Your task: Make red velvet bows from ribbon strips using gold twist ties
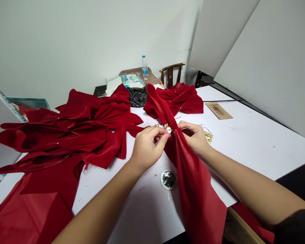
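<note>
A long piece of red velvet fabric (193, 176), gathered into a narrow pleated waist, hangs over the table's front edge. My left hand (151, 144) is closed in a pinch at the left side of that waist; what lies between thumb and forefinger is too small to see fully. Behind the waist, on its right, my right hand (195, 137) is closed around the gathered cloth, fingers partly hidden. A thin gold twist tie (185, 128) sticks out near the right fingertips. More gold ties (208, 137) lie on the table beyond the right hand.
Several gathered red velvet pieces (91, 118) are heaped on the left, and more (185, 98) lie at the back. A brown board (219, 110) rests on the white table (256, 135). Farther off are a black plastic bag (137, 97), a water bottle (144, 69) and a wooden chair (170, 75).
</note>
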A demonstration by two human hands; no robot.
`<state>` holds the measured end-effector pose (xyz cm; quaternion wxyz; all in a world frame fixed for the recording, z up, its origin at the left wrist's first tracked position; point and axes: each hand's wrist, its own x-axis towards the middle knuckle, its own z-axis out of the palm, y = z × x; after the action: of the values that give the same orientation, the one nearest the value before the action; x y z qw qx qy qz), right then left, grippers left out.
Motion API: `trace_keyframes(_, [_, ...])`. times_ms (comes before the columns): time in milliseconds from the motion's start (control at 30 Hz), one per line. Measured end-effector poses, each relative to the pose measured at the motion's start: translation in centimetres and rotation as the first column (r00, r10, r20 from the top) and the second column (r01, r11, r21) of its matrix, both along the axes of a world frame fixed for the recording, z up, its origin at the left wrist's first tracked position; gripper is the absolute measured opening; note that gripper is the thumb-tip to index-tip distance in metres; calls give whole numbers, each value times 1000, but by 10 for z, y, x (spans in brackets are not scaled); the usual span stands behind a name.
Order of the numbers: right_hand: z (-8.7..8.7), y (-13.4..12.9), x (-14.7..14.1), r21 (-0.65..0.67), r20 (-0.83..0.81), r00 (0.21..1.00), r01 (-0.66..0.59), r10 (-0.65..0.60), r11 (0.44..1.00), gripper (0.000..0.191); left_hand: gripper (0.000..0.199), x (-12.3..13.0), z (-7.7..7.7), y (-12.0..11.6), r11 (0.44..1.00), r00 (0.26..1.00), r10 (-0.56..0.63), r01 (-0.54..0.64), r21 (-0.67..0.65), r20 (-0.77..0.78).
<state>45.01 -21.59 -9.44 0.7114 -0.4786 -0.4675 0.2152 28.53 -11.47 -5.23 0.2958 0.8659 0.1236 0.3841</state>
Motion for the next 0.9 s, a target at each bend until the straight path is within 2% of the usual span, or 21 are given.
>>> trace_keyframes(133, [1, 0, -1, -44, -12, 1000, -29, 29, 999, 19, 10, 0, -2, -3, 991, 1000, 29, -29, 128, 1])
trace_keyframes(367, [0, -1, -4, -53, -26, 999, -46, 45, 998, 21, 10, 0, 0, -4, 991, 1000, 30, -30, 133, -3])
trace_keyframes(433, [1, -1, -4, -74, -42, 998, -57, 54, 996, 24, 12, 0, -1, -4, 997, 1000, 13, -14, 72, 15])
trace_keyframes(500, [3, -1, -3, -79, -67, 997, -49, 44, 996, 29, 16, 0, -2, -3, 999, 999, 9, -7, -51, 31])
trace_keyframes(600, [5, -1, -2, -88, -88, 996, -37, 29, 995, 33, 28, 1, -4, 3, 967, 1000, 18, -13, -254, 21])
trace_keyframes(667, [6, -2, -2, -106, -91, 994, -72, 63, 992, 34, 31, 2, -6, 7, 949, 1000, 12, -7, -314, 13])
trace_keyframes(767, [7, -2, -5, -120, -102, 987, -137, 125, 983, 36, 25, 6, -9, 12, 933, 999, -31, 36, -357, 20])
trace_keyframes(900, [5, -4, -10, -128, -145, 956, -272, 253, 954, 40, 19, 9, -12, 11, 835, 977, -207, 200, -512, 45])
